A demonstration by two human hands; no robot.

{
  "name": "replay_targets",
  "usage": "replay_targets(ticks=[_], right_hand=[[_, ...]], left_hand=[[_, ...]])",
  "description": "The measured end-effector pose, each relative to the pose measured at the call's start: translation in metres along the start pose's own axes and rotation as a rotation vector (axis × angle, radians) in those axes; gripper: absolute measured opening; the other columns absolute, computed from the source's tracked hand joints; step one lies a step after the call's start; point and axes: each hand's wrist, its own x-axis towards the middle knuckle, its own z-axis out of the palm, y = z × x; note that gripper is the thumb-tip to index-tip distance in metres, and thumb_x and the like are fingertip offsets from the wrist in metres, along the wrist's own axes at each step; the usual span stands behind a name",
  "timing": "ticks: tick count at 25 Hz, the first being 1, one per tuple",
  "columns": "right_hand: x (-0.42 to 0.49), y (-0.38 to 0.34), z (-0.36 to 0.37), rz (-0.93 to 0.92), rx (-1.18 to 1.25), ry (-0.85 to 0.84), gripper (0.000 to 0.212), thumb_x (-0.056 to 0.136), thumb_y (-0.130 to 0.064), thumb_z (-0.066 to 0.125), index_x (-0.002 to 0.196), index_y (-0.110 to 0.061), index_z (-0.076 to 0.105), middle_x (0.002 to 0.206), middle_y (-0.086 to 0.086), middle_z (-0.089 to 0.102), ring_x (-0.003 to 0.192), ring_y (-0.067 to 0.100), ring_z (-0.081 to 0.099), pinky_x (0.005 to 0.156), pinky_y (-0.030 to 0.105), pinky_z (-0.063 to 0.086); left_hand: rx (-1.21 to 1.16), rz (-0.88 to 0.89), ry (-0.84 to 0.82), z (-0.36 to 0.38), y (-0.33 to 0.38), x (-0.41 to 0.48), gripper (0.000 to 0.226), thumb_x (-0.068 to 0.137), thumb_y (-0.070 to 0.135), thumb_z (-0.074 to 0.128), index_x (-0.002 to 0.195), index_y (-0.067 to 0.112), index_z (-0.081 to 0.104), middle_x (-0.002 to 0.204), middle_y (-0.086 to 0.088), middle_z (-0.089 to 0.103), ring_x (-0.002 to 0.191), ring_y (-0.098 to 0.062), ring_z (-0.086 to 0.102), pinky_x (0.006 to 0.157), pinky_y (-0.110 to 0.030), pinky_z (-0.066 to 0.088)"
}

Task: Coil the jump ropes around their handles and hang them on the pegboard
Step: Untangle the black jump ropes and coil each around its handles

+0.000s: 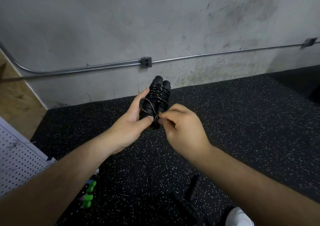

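Both bare forearms were extended forward and converged ahead of the body. The left hand (131, 121) was turned palm inward, its fingers curled behind the rope (158, 94) and its thumb pressed across the front. The right hand (183, 127) sat just beside it, knuckles up and wrist bent slightly inward. Its fingertips (161, 121) pinched the rope right next to the left thumb, so the two hands were almost touching there. Both arms were bare to the elbow.

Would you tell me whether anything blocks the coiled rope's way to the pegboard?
Nothing visible does; the coiled rope, held in the left hand, has only speckled floor between it and the pegboard.
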Motion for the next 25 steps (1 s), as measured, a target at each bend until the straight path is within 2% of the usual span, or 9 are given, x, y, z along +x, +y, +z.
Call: replay_targets(ticks=[2, 4, 7, 9, 11, 15, 19, 22, 25], right_hand=[[0.005, 0.002, -0.002, 0.147, 0.134, 0.031, 0.011, 0.087, -0.009, 0.076, 0.096, -0.014, 0.079, 0.09, -0.006, 0.067, 0.08, 0.004, 0.062, 0.076, 0.019, 0.052], [0.009, 0.004, -0.004, 0.197, 0.186, 0.036, 0.011, 0.086, -0.013, 0.078, 0.097, -0.016, 0.079, 0.089, -0.009, 0.067, 0.081, 0.003, 0.063, 0.076, 0.015, 0.05], [0.009, 0.003, -0.001, 0.168, 0.206, 0.048, 0.012, 0.087, -0.01, 0.077, 0.097, -0.016, 0.08, 0.09, -0.009, 0.068, 0.084, 0.004, 0.063, 0.077, 0.015, 0.05], [0.008, 0.004, 0.003, 0.157, 0.238, 0.081, 0.014, 0.086, -0.007, 0.077, 0.097, -0.015, 0.08, 0.091, -0.008, 0.068, 0.084, 0.006, 0.065, 0.076, 0.018, 0.052], [0.008, 0.003, 0.006, 0.206, 0.315, 0.123, 0.014, 0.086, -0.004, 0.077, 0.094, -0.015, 0.08, 0.089, -0.008, 0.068, 0.083, 0.007, 0.066, 0.073, 0.017, 0.052], [0.009, 0.001, 0.012, 0.322, 0.368, 0.156, 0.012, 0.086, -0.005, 0.076, 0.09, -0.015, 0.081, 0.084, -0.008, 0.065, 0.078, 0.009, 0.064, 0.069, 0.023, 0.054], [0.015, 0.005, 0.011, 0.052, 0.101, 0.038, 0.008, 0.087, -0.017, 0.077, 0.094, -0.013, 0.077, 0.092, -0.007, 0.061, 0.08, 0.007, 0.058, 0.072, 0.029, 0.054], [0.023, 0.012, -0.001, -0.116, -0.232, 0.003, 0.037, 0.081, -0.038, 0.08, 0.11, -0.017, 0.071, 0.111, -0.003, 0.06, 0.101, 0.017, 0.053, 0.086, 0.035, 0.053], [0.03, 0.026, -0.011, -0.138, -0.428, -0.193, 0.076, 0.077, -0.049, 0.08, 0.144, -0.03, 0.049, 0.147, -0.001, 0.043, 0.135, 0.026, 0.035, 0.109, 0.048, 0.039]], left_hand=[[-0.1, 0.027, 0.067, -0.002, 0.0, 0.001, 0.082, 0.089, 0.014, 0.074, 0.151, 0.046, 0.031, 0.135, -0.004, 0.065, 0.129, -0.019, 0.058, 0.112, -0.044, 0.043], [-0.186, 0.05, 0.128, -0.001, 0.001, 0.0, 0.075, 0.085, 0.017, 0.073, 0.148, 0.03, 0.034, 0.121, -0.007, 0.073, 0.118, -0.021, 0.067, 0.1, -0.036, 0.054], [-0.273, 0.06, 0.233, 0.004, 0.002, 0.0, 0.051, 0.078, 0.018, 0.071, 0.125, 0.014, 0.05, 0.112, -0.008, 0.076, 0.109, -0.024, 0.071, 0.086, -0.03, 0.059], [-0.289, 0.065, 0.288, 0.007, 0.002, 0.0, 0.039, 0.077, 0.018, 0.074, 0.112, 0.013, 0.059, 0.11, -0.002, 0.076, 0.104, -0.019, 0.072, 0.08, -0.026, 0.058], [-0.235, 0.053, 0.323, 0.008, 0.0, 0.001, 0.031, 0.078, 0.017, 0.077, 0.107, 0.014, 0.066, 0.104, 0.006, 0.076, 0.099, -0.013, 0.073, 0.079, -0.024, 0.058], [-0.179, 0.023, 0.313, 0.008, -0.008, 0.002, 0.022, 0.085, 0.01, 0.076, 0.105, 0.018, 0.073, 0.103, 0.004, 0.076, 0.101, -0.017, 0.073, 0.082, -0.028, 0.059], [-0.178, 0.034, 0.275, -0.006, -0.003, 0.006, 0.026, 0.091, 0.002, 0.068, 0.112, 0.016, 0.073, 0.109, -0.002, 0.077, 0.099, -0.016, 0.073, 0.081, -0.026, 0.059], [-0.084, 0.035, 0.314, -0.028, -0.002, 0.009, 0.027, 0.089, 0.005, 0.07, 0.112, 0.019, 0.074, 0.114, -0.002, 0.075, 0.101, -0.018, 0.073, 0.081, -0.03, 0.059], [-0.031, 0.007, 0.299, -0.045, -0.006, 0.005, 0.026, 0.089, 0.006, 0.071, 0.108, 0.023, 0.074, 0.111, -0.001, 0.076, 0.099, -0.016, 0.073, 0.077, -0.025, 0.058]])
